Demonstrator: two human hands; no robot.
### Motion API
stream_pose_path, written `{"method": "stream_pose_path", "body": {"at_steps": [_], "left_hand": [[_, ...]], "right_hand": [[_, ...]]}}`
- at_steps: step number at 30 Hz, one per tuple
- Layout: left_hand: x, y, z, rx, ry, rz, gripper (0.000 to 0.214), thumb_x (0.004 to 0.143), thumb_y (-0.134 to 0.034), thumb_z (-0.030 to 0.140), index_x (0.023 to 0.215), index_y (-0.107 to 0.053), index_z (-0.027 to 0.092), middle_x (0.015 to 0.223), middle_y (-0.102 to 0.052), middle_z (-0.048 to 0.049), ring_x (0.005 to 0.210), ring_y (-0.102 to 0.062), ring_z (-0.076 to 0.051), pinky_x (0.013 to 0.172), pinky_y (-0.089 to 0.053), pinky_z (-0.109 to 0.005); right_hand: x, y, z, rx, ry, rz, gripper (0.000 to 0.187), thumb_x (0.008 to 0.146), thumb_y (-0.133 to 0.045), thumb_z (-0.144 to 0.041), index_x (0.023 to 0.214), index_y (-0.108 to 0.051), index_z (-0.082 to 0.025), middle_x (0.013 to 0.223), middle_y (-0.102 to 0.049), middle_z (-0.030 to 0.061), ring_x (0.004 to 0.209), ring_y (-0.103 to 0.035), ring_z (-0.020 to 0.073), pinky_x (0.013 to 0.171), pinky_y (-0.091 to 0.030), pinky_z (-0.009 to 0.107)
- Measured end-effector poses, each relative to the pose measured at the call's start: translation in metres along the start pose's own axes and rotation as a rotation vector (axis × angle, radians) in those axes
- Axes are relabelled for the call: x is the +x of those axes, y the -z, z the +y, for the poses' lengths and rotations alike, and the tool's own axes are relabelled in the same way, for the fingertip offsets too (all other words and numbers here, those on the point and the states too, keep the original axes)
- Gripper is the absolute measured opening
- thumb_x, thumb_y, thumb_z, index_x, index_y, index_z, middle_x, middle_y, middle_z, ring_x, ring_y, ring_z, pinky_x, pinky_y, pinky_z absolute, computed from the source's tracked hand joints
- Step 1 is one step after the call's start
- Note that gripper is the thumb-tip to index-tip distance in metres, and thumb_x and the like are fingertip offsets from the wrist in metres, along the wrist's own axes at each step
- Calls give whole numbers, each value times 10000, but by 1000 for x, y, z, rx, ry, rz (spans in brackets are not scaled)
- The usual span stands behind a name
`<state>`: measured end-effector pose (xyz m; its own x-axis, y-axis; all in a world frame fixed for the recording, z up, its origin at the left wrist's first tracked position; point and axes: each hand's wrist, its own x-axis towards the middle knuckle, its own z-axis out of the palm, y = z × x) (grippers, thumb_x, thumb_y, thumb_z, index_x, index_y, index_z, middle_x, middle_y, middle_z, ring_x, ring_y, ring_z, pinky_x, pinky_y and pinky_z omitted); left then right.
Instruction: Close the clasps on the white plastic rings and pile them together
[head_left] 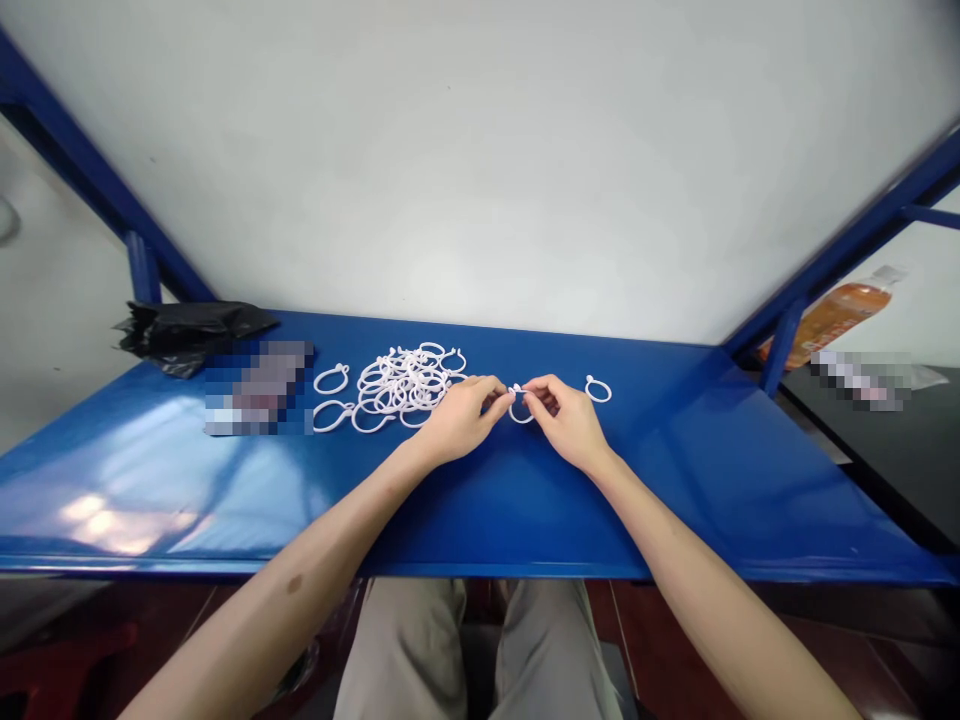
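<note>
Both my hands meet over the middle of the blue table (675,480) and pinch one white plastic ring (520,411) between their fingertips. My left hand (459,417) grips the ring's left side. My right hand (566,420) grips its right side near the small knob at the top. A pile of several white rings (403,382) lies just left of my left hand. A single white ring (598,389) lies on the table to the right of my right hand.
Two loose rings (331,379) lie left of the pile. A black plastic bag (187,330) sits at the back left beside a blurred flat item (259,387). A white wall backs the table; an orange bottle (840,310) lies beyond the blue frame post (780,345) at right.
</note>
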<state>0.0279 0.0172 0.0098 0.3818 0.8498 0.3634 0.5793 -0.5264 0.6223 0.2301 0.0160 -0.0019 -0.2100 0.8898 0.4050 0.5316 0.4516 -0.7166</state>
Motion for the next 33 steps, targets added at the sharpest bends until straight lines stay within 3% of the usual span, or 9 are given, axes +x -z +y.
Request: {"method": "stream_pose_path", "body": {"at_steps": [3, 7, 17, 20, 23, 28, 33], "left_hand": [[1, 3, 4, -41, 35, -47, 295, 1010, -459, 371, 847, -637, 202, 817, -699, -8, 743, -621, -162, 721, -474, -300], [1, 1, 7, -89, 65, -19, 278, 1010, -450, 353, 868, -638, 206, 836, -719, -11, 738, -635, -162, 702, -477, -296], [-4, -14, -9, 104, -112, 62, 224, 985, -375, 117, 874, -550, 202, 883, -629, -37, 840, -592, -173, 767, -483, -302], [0, -14, -10, 205, -177, 37, 252, 1009, -350, 144, 907, -575, 196, 867, -622, -43, 841, -562, -189, 778, -485, -325], [6, -8, -11, 346, -203, 38, 252, 1035, -396, 275, 985, -626, 184, 943, -663, -81, 941, -564, -233, 877, -476, -396], [6, 18, -29, 597, -12, 150, 273, 973, -531, 376, 1089, -663, 167, 1120, -642, -166, 1115, -521, -342, 963, -417, -509], [-1, 34, -46, 679, -44, 21, 262, 873, -681, 427, 982, -699, 190, 1141, -614, -141, 1120, -485, -353, 962, -389, -517]], "right_hand": [[-2, 0, -3, 21, 21, 2, 164, 958, -577, -364, 1014, -680, -248, 915, -745, 25, 777, -684, 185, 720, -534, 317], [-3, -2, -6, 53, 26, 9, 195, 962, -575, -390, 992, -701, -244, 923, -749, 40, 782, -685, 203, 737, -538, 342], [-8, -8, -5, 40, 138, 16, 165, 970, -599, -350, 909, -715, -249, 869, -715, 42, 835, -655, 219, 768, -520, 355], [-6, -9, -3, -3, 163, 15, 166, 980, -584, -344, 946, -723, -259, 897, -725, 44, 862, -661, 223, 795, -530, 364], [0, -4, 2, -106, 162, 93, 188, 988, -565, -343, 979, -730, -251, 932, -723, 53, 889, -663, 226, 829, -534, 372], [11, 25, 30, -383, -1, 275, 286, 993, -498, -331, 1030, -752, -205, 1023, -668, 112, 881, -654, 242, 820, -540, 390], [10, 56, 57, -694, -266, 256, 314, 945, -505, -222, 1152, -737, -178, 1052, -683, 149, 988, -604, 310, 851, -498, 442]]}}
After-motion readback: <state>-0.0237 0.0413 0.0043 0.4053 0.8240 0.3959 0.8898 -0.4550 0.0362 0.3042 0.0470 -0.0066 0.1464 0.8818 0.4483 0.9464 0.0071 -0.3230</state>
